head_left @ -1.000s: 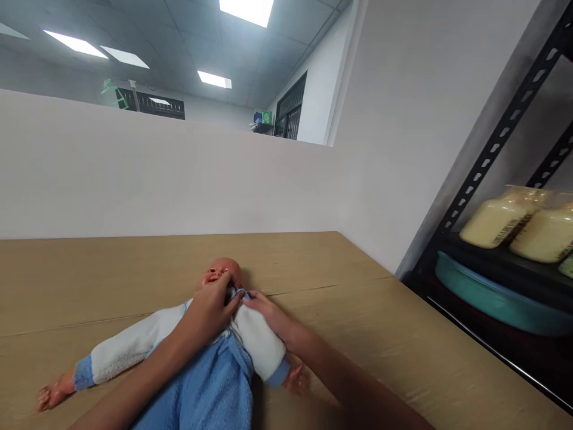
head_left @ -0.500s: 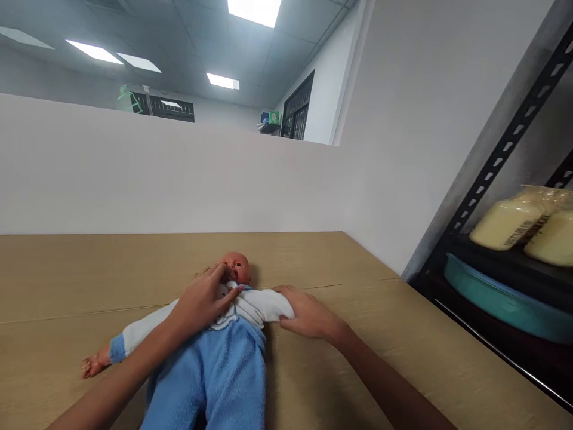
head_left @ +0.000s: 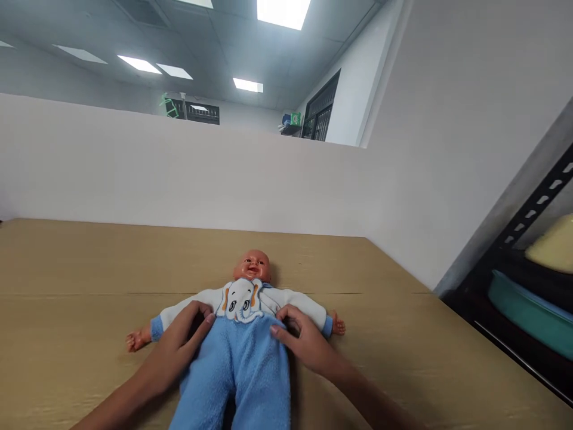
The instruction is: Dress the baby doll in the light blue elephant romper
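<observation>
A baby doll lies on its back on the brown table, arms spread out. It wears a white top with an elephant picture and blue fleece trousers. My left hand rests at the doll's waist on its left side, fingers curled against the cloth. On the other side of the waist my right hand presses, its fingertips on the blue trousers. Whether either hand pinches the fabric is unclear.
A white partition runs behind the table. At the right stands a black metal shelf with a teal basin and a pale yellow container.
Both hands moved from the doll's neck and sleeve down to its waist. The doll's arms now lie spread and the elephant print shows. The view shifted left.
</observation>
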A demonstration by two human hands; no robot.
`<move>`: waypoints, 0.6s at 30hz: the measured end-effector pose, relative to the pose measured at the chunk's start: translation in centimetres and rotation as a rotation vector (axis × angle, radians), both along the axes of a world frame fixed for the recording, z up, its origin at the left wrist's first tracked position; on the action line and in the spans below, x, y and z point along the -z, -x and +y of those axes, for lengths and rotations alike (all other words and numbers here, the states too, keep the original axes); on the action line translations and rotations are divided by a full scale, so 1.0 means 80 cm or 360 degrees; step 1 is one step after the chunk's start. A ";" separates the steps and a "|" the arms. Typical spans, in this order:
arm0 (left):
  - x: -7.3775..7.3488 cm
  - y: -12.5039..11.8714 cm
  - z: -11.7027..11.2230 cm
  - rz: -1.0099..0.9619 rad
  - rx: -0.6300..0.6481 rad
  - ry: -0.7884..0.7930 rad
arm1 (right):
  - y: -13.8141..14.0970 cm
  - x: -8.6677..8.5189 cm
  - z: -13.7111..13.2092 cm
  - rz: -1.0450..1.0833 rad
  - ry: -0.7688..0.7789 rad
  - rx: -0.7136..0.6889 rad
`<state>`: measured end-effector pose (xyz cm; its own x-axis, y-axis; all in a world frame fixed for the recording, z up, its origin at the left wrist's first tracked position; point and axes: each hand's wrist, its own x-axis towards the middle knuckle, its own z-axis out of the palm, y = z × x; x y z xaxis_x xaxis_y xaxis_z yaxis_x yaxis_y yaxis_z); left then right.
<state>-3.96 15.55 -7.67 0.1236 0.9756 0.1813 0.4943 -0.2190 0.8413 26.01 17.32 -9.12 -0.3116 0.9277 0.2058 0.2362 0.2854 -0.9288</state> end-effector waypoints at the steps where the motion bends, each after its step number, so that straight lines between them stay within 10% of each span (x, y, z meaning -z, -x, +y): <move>1: -0.001 -0.001 0.001 -0.0039 -0.0022 0.0039 | -0.001 0.006 0.007 0.0163 0.0146 -0.0042; 7: 0.016 0.007 0.022 -0.0401 0.0037 0.0325 | -0.004 0.037 0.030 0.0781 0.0578 -0.0019; 18: 0.026 0.035 0.026 0.0205 0.0243 -0.0039 | -0.014 0.052 0.024 -0.0109 -0.0183 0.0305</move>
<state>-6.74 17.66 -9.74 0.2936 0.9392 0.1780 0.5571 -0.3195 0.7665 27.13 19.21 -13.28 -0.1488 0.9428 0.2982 0.3578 0.3325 -0.8726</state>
